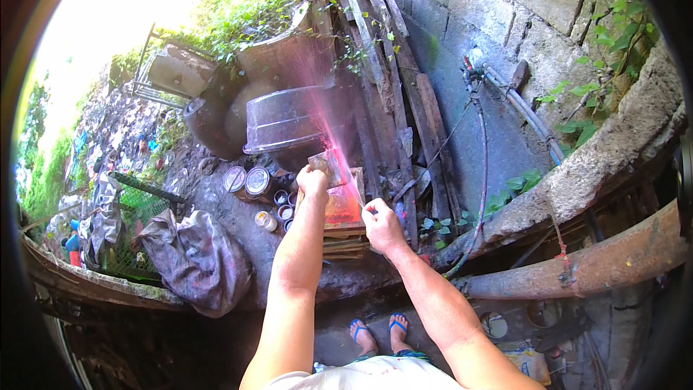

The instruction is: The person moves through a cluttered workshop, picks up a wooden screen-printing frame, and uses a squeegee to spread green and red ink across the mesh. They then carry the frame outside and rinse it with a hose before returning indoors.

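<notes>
My left hand (312, 180) is closed on the near edge of a small flat brownish piece (326, 166), tilted up, with pink on its right side. A slim pale stick-like tool (357, 193) is pinched in my right hand (383, 225) and points up and away; what its far end is, I cannot make out. A streak of pink-red droplets (320, 112) fans up and away from between the two hands. Below them lies a red-stained flat surface (341, 207) on a stack of wooden slats (343, 247).
Left of the stack stand several paint cans (258, 182) and small jars. A large upturned tub (285, 119) is beyond my hands. Old planks (393, 94) lean by a block wall (520, 0) with pipes (527, 112). A crumpled dark sheet (196, 260) hangs at left.
</notes>
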### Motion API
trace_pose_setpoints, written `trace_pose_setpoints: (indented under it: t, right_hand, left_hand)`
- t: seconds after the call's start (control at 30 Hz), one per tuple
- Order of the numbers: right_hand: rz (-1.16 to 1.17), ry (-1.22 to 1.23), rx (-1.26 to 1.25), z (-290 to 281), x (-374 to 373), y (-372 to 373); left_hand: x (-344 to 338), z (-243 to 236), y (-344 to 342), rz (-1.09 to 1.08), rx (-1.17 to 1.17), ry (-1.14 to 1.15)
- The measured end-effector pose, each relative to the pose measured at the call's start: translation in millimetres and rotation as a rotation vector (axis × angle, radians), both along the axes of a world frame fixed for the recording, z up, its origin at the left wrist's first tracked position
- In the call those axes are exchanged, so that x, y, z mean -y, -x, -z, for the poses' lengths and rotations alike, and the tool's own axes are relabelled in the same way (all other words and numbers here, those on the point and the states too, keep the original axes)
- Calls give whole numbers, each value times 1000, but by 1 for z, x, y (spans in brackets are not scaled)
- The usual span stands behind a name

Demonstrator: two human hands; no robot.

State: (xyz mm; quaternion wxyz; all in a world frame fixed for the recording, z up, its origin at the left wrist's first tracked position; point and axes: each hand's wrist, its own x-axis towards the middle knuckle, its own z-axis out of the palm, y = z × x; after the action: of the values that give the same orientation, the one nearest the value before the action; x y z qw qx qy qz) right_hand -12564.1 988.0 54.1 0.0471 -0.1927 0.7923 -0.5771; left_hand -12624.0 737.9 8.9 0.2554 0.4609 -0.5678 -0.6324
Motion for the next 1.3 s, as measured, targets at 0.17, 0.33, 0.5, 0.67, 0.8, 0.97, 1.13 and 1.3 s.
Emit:
trace_pose_setpoints:
  t: [0.17, 0.33, 0.5, 0.67, 0.8, 0.97, 1.13, 1.3]
  right_hand:
    - [32, 22, 9, 7, 6, -18]
    - [-27, -3, 29, 6, 8, -5]
    - [-38, 8, 29, 5, 13, -19]
    - [-14, 4, 76, 4, 19, -6]
    - [-39, 57, 20, 5, 20, 18]
    - [-23, 90, 31, 12, 22, 3]
    - [-34, 53, 31, 16, 24, -2]
    - [-32, 8, -21, 13, 23, -11]
  left_hand:
    - [-10, -14, -11, -37, -31, 3]
    - [-10, -17, -14, -35, -29, -8]
    - [1, 3, -12, -23, -4, -43]
    - [7, 17, -13, 51, -51, -38]
    - [0, 4, -21, 42, -7, -53]
    - [-21, -30, -35, 2, 9, -25]
    - [-25, -42, -40, 1, -28, -3]
    - [-20, -33, -36, 28, 23, 6]
